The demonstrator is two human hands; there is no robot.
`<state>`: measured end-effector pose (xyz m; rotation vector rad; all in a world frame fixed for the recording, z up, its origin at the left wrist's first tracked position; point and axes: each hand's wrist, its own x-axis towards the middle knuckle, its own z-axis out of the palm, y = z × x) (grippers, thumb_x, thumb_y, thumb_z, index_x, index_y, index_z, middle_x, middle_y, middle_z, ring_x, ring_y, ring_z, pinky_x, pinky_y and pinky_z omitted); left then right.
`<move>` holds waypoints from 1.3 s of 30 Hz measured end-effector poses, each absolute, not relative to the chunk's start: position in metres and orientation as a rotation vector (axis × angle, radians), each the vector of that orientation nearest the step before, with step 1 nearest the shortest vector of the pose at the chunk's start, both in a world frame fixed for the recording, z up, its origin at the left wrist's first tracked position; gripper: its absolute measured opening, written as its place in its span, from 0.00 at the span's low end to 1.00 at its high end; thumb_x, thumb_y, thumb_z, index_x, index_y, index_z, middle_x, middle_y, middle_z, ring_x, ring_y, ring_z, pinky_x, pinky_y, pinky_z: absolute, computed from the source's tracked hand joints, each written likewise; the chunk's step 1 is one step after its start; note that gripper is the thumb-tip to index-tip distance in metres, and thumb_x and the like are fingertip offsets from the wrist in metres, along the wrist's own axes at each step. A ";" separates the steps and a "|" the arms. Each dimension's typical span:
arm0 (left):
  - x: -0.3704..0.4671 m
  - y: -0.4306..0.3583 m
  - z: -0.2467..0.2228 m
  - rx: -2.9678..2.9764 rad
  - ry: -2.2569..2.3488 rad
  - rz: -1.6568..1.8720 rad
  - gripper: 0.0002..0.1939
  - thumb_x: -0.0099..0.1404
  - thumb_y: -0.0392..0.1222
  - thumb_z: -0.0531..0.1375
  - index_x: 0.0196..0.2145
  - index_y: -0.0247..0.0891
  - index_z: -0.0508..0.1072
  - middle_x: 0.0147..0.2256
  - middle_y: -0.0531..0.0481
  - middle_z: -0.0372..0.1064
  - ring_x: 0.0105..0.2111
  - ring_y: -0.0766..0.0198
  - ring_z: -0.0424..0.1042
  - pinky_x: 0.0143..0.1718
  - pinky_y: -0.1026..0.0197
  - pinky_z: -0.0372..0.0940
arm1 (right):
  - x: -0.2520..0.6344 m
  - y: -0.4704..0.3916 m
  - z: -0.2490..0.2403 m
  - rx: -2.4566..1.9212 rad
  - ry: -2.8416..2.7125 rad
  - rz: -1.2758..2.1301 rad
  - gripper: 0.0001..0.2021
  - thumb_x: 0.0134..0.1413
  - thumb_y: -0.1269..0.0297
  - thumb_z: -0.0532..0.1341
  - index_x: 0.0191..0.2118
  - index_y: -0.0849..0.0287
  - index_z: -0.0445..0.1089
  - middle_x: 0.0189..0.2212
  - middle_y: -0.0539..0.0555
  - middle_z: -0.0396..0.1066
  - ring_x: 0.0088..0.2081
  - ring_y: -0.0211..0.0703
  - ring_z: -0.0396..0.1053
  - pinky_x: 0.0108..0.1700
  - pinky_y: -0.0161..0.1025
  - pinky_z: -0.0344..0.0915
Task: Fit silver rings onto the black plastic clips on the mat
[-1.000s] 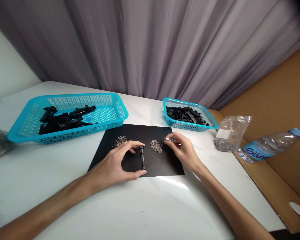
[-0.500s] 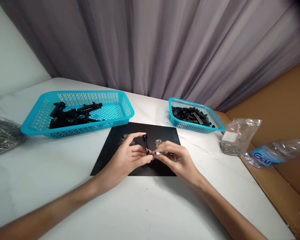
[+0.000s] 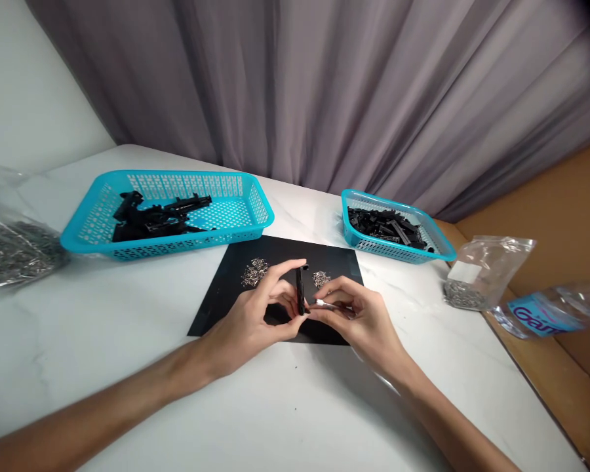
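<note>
My left hand (image 3: 255, 311) grips a slim black plastic part (image 3: 301, 290) by its two ends, index finger on top and thumb below, holding it upright. Just to its right, my right hand (image 3: 356, 311) is closed around a thin tool with a white tip (image 3: 320, 303); its kind is unclear, as the fingers cover most of it. The right fingertips are close to the lower end of the black part. Both hands are above a black mat (image 3: 216, 308). Beyond them on the mat lie two small piles of metal pins or screws, a left pile (image 3: 255, 271) and a right pile (image 3: 321, 279).
A blue basket (image 3: 191, 244) with black parts stands at the back left, a smaller blue basket (image 3: 398, 253) with black pieces at the back right. Bags of small metal pieces lie at the left (image 3: 19, 255) and right (image 3: 467, 294). A plastic bottle (image 3: 545, 311) lies at the right edge.
The black part has been turned in my left hand and now shows a narrower side. My left thumb and index finger are spread further along it. The whole view has shifted slightly.
</note>
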<state>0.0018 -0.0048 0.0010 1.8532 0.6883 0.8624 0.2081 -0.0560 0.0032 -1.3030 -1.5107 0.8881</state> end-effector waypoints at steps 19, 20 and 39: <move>-0.004 0.007 -0.004 1.985 0.756 0.805 0.34 0.57 0.45 0.72 0.59 0.48 0.67 0.53 0.47 0.73 0.48 0.55 0.77 0.54 0.50 0.74 | 0.210 -0.055 0.007 -1.339 -1.496 0.530 0.04 0.59 0.64 0.68 0.33 0.54 0.79 0.32 0.51 0.79 0.27 0.39 0.68 0.27 0.38 0.60; -0.004 0.007 -0.005 2.024 0.761 0.787 0.34 0.57 0.46 0.72 0.60 0.48 0.68 0.56 0.47 0.71 0.49 0.54 0.77 0.55 0.49 0.74 | 0.211 -0.054 0.006 -1.340 -1.526 0.503 0.04 0.59 0.64 0.67 0.33 0.54 0.79 0.32 0.51 0.80 0.27 0.40 0.68 0.27 0.39 0.60; -0.002 0.005 -0.006 2.250 0.755 0.781 0.30 0.57 0.43 0.71 0.57 0.43 0.72 0.52 0.47 0.76 0.52 0.52 0.76 0.56 0.50 0.72 | 0.207 -0.056 0.005 -1.392 -1.872 0.063 0.11 0.64 0.72 0.60 0.37 0.51 0.79 0.35 0.51 0.81 0.35 0.46 0.75 0.36 0.43 0.69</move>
